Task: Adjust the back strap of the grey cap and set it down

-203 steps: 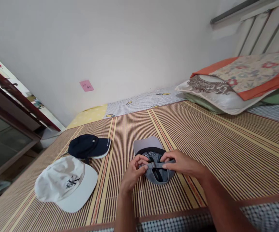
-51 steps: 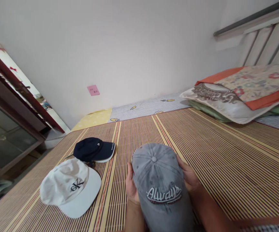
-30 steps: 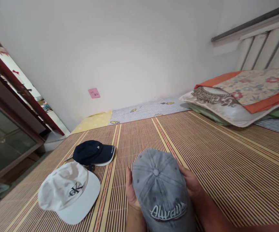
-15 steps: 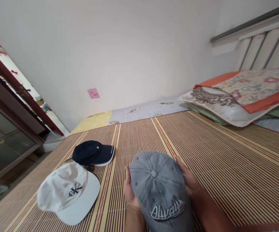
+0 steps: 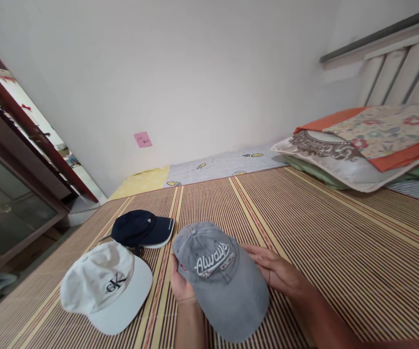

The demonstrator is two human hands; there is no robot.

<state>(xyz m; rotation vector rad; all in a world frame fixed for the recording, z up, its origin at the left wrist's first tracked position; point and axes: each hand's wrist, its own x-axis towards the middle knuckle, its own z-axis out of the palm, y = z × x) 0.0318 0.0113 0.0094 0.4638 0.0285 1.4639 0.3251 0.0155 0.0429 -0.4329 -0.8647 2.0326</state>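
Observation:
A grey cap (image 5: 227, 286) with raised "Always" lettering is between my two hands, its brim pointing down toward me. My left hand (image 5: 182, 286) grips its left side, the fingers partly hidden by the cap. On the other side, my right hand (image 5: 276, 271) holds the crown's right edge, with fingertips tucked behind it. To the left lies a white cap (image 5: 103, 286) with black "CK" letters, brim to the lower right. Just beyond it is a dark navy cap (image 5: 140, 229), brim to the right. Both rest on the striped mat (image 5: 325, 232).
Pillows (image 5: 325, 157) with a floral, orange-edged cover (image 5: 387, 128) lie at the right back. A white wall (image 5: 212, 72) with a pink note (image 5: 143, 139) rises behind the mat. A glass-fronted cabinet (image 5: 9, 203) and a doorway stand at the left.
The grey cap has shifted left and tipped, so its lettering and brim now show fully. Both hands have moved left with it. The other two caps lie as before.

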